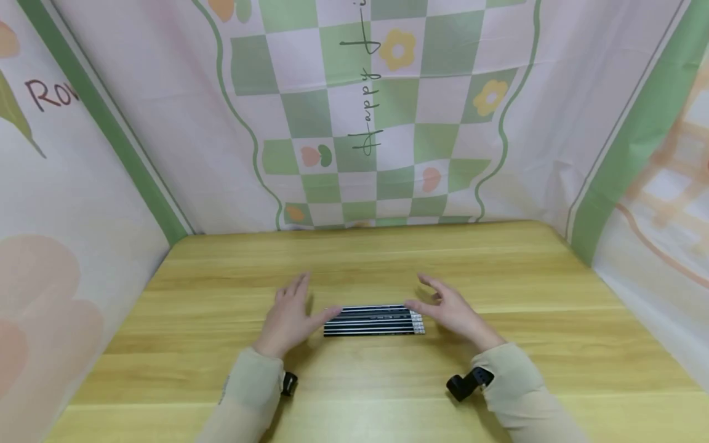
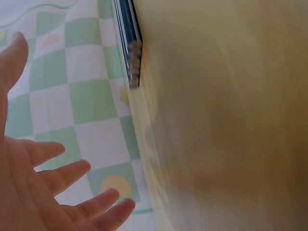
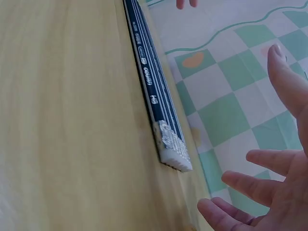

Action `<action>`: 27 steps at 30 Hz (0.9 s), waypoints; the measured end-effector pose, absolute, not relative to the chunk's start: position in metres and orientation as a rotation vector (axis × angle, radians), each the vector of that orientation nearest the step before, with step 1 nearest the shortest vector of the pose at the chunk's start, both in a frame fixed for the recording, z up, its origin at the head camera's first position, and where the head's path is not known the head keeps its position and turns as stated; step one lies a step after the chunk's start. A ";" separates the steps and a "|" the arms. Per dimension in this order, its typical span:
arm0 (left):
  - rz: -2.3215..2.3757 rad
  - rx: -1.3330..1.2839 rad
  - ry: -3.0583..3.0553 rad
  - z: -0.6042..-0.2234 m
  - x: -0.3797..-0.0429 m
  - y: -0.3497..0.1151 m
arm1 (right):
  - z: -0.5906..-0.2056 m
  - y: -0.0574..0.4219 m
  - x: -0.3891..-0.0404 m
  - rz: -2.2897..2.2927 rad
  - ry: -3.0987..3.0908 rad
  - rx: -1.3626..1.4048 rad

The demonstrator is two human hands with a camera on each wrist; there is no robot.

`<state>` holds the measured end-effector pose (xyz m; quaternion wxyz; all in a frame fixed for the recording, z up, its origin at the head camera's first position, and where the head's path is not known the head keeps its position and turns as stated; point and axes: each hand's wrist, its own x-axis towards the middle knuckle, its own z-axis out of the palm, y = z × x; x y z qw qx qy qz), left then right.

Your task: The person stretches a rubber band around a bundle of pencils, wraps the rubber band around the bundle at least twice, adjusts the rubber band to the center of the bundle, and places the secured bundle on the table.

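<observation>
Several dark pencils with pale stripes lie side by side in a flat row on the wooden table. White erasers in silvery ferrules end the row on the right, and the right wrist view shows "HB" lettering on the nearest pencil. At the row's left end is my left hand, fingers spread and holding nothing; its thumb appears over the pencil ends in the head view. My right hand is by the eraser end, fingers apart and loosely bent, also holding nothing. Wrist views show both palms apart from the pencils.
The wooden table reaches back to a hanging cloth with green and white checks. Printed cloth also hangs at the left and right sides. A black wrist camera sits at the right sleeve, another black device at the left.
</observation>
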<state>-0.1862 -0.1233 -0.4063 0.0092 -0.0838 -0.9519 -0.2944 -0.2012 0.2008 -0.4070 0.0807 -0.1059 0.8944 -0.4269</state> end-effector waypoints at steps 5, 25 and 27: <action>-1.132 -0.264 -2.979 -0.409 -0.184 -0.116 | -0.411 0.200 -0.201 -1.281 2.634 -0.296; -1.314 -0.422 -3.090 -0.419 -0.197 -0.112 | -0.424 0.191 -0.203 -1.393 2.543 -0.337; -1.303 -0.438 -3.093 -0.420 -0.198 -0.112 | -0.424 0.190 -0.203 -1.375 2.551 -0.367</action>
